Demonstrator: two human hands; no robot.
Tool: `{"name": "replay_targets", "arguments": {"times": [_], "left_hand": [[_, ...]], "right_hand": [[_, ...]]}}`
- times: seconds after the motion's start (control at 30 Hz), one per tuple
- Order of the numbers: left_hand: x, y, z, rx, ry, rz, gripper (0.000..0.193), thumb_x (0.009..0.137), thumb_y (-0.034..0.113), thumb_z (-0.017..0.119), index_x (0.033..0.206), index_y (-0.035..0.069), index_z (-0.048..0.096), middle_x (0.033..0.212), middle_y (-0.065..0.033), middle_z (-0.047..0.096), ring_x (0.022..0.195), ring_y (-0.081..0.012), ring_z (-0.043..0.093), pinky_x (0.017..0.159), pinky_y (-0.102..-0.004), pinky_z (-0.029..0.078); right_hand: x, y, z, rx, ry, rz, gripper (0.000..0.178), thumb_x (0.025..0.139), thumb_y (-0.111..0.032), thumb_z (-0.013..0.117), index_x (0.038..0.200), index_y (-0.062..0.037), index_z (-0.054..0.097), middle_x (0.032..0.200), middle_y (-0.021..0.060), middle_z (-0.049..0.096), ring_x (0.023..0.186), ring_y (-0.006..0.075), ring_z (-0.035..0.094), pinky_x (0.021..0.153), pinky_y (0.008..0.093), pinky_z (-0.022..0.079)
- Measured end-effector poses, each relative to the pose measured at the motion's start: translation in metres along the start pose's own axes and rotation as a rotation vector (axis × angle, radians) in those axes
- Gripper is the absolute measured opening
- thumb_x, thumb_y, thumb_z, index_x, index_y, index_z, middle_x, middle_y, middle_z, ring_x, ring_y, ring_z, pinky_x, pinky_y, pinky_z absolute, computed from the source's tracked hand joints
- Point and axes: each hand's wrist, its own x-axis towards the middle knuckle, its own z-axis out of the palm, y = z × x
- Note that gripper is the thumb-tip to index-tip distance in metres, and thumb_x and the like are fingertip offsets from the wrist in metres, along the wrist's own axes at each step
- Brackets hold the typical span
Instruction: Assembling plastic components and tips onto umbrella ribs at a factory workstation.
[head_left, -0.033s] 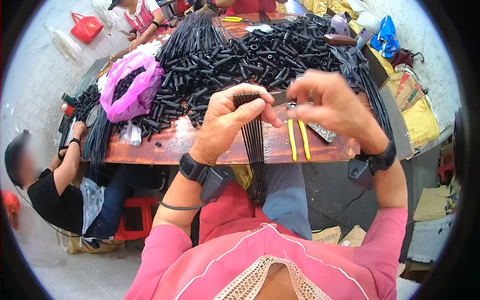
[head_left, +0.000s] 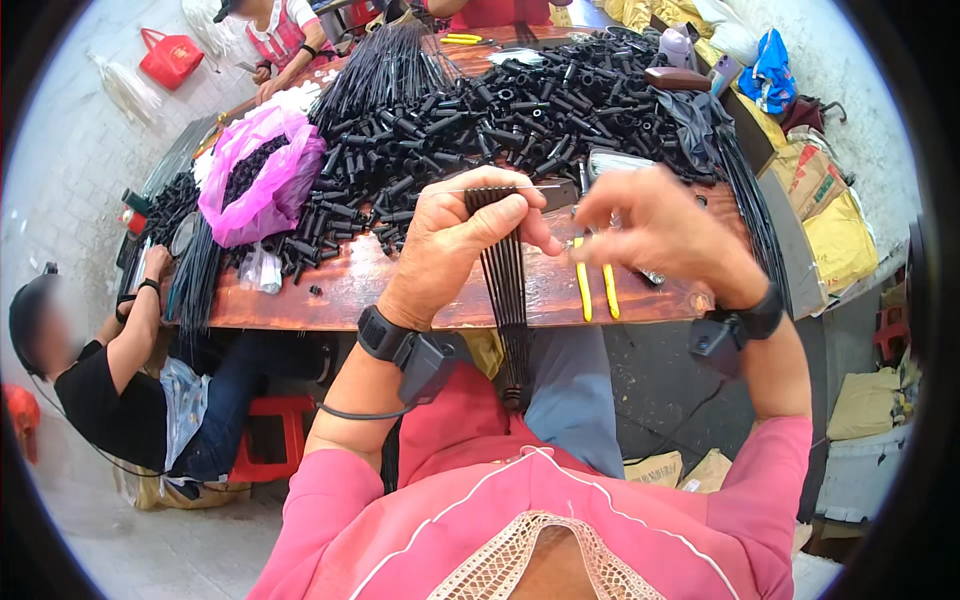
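Note:
My left hand [head_left: 465,225] is closed, pinching the upper ends of a fan of thin black rods [head_left: 507,285], which look like umbrella ribs. They narrow downward over the table edge to a dark end piece [head_left: 515,398] above my lap. A thin wire [head_left: 455,189] crosses the top of the rods at my fingers. To the right, my right hand [head_left: 655,225] hovers over yellow-handled pliers [head_left: 585,285] lying on the table. Its fingers are bent, and motion smears their tips, so whether they hold anything cannot be made out.
Heaped black tubular parts [head_left: 450,130] cover much of the wooden table [head_left: 400,305]. A pink plastic bag [head_left: 225,215] of black parts stands at the left. Long black rods [head_left: 745,190] lie along the right edge. One co-worker [head_left: 110,400] sits at the left; others are across the table.
My right hand has shifted slightly down, uncovering more of a clear container behind it and hiding more of a tray of small metal parts. My left hand keeps its grip on the rods.

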Motion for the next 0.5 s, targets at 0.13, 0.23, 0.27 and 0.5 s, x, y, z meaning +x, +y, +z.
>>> {"name": "replay_targets", "arguments": {"times": [0.13,0.23,0.27,0.5], "left_hand": [[0.004,-0.008,-0.002,-0.054,-0.024,-0.043,0.015,0.097,0.01,0.056,0.102,-0.002,0.06,0.084,-0.0107,0.067,0.08,-0.0214,0.069,0.078,-0.0343,0.057],[0.006,-0.004,0.007,-0.089,-0.033,-0.055,0.011,0.096,0.007,0.056,0.1,-0.003,0.06,0.082,-0.0099,0.065,0.081,-0.0214,0.068,0.077,-0.0349,0.057],[0.007,-0.006,0.009,-0.113,-0.048,-0.044,0.009,0.096,0.005,0.055,0.098,-0.003,0.06,0.08,-0.0094,0.065,0.081,-0.0212,0.068,0.076,-0.0347,0.057],[-0.007,-0.025,-0.045,-0.215,-0.072,0.038,0.095,0.082,0.043,0.072,0.149,-0.005,0.023,0.137,-0.0274,0.048,0.126,-0.0312,0.051,0.105,-0.042,0.042]], "right_hand": [[-0.003,0.009,0.052,0.132,-0.376,0.21,0.047,0.075,-0.042,0.075,0.094,0.0009,0.068,0.079,0.0146,0.065,0.078,0.0289,0.066,0.067,0.0402,0.052],[0.009,0.012,0.103,0.256,0.031,-0.078,0.05,0.077,-0.042,0.074,0.099,0.0011,0.065,0.081,0.0152,0.066,0.083,0.0292,0.067,0.069,0.041,0.052],[0.01,0.012,0.11,0.26,0.037,-0.065,0.05,0.077,-0.042,0.074,0.099,0.0011,0.065,0.081,0.0152,0.066,0.083,0.0292,0.067,0.069,0.041,0.052],[0.024,0.006,0.112,0.459,-0.128,-0.119,0.028,0.079,-0.02,0.075,0.089,0.0013,0.06,0.079,0.0184,0.065,0.077,0.0368,0.065,0.068,0.0429,0.05]]}}
